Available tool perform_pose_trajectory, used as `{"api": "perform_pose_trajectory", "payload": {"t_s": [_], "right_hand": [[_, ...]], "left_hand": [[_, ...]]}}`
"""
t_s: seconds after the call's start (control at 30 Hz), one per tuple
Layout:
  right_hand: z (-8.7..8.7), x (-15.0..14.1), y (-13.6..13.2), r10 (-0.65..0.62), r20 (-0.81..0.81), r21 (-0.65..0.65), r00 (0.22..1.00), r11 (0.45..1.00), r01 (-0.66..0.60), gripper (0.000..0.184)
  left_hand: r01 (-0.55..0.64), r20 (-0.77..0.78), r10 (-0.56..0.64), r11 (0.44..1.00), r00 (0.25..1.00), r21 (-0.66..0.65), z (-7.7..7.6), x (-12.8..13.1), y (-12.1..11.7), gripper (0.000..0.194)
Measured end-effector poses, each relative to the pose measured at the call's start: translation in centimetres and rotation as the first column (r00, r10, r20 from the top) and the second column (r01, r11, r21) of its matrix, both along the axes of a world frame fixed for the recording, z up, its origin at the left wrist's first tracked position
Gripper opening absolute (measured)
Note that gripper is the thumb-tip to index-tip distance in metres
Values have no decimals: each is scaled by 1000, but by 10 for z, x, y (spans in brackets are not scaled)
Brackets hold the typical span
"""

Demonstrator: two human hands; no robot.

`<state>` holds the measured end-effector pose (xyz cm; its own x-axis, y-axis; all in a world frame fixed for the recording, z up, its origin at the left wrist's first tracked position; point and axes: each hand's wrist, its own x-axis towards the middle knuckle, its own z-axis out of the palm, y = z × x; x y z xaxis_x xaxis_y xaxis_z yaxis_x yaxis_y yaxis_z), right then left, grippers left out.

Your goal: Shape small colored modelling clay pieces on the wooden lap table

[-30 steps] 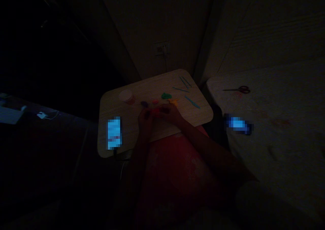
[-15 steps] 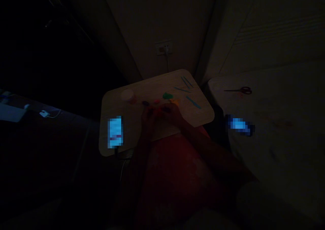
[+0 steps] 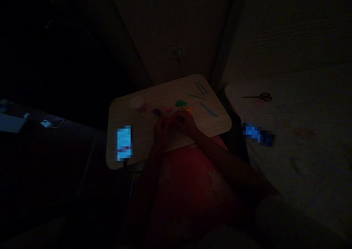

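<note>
On our table (image 3: 145, 131) we see green (image 3: 180, 103) and yellow lumps (image 3: 188, 110) just beyond the right hand (image 3: 185, 121), thin sticks (image 3: 197, 96) and a blue knife-shaped tool (image 3: 209, 110) to its right; past the left hand (image 3: 161, 130), pink (image 3: 168, 109) and dark lumps (image 3: 156, 112); leftward, a tub (image 3: 136, 103) and lit screen (image 3: 124, 143).

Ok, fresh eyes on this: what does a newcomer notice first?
Probably the pixelated bright screen at the left end of the small table, then the dimmer blue glow on the pale surface to the right. Next, mid-table, the left hand and right hand close together, apparently holding a reddish piece between them, with a green lump just beyond.
</note>
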<state>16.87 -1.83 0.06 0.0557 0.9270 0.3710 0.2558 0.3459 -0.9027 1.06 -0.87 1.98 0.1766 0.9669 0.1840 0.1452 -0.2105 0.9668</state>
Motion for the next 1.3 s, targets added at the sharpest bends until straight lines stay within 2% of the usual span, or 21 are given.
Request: {"api": "perform_pose_trajectory", "payload": {"t_s": [0.17, 0.33, 0.5, 0.63, 0.8, 1.03, 1.13, 1.3], "right_hand": [[-2, -3, 1, 5, -16, 21, 1000, 1000, -5, 28], [-2, -2, 0, 33, 56, 24, 998, 999, -34, 26], [0, -3, -2, 79, -4, -61, 997, 995, -79, 31], [0, -4, 1, 68, 89, -129, 994, 990, -56, 36], [1, -5, 4, 107, 127, -168, 986, 982, -85, 38], [9, -1, 0, 215, -13, -167, 977, 963, -214, 41], [9, 2, -1, 268, -52, -170, 962, 947, -273, 46], [8, 3, -1, 287, -41, -150, 957, 945, -289, 52]], "left_hand": [[-22, 84, 24, 1000, 996, -21, -3, 0, 4, 33], [-39, 120, 43, 999, 992, -34, -4, 0, 3, 32], [-90, 91, 87, 996, 992, 22, 0, -1, 0, 32], [-70, 46, 67, 996, 997, 62, 4, 0, -3, 34], [-31, 52, 29, 999, 998, 45, 7, 1, -4, 37], [22, 136, -25, 999, 990, 24, -3, -3, -2, 47], [22, 97, -19, 999, 995, -26, -6, -2, -3, 48], [29, 61, -28, 999, 998, -31, -2, 1, -5, 53]]}}
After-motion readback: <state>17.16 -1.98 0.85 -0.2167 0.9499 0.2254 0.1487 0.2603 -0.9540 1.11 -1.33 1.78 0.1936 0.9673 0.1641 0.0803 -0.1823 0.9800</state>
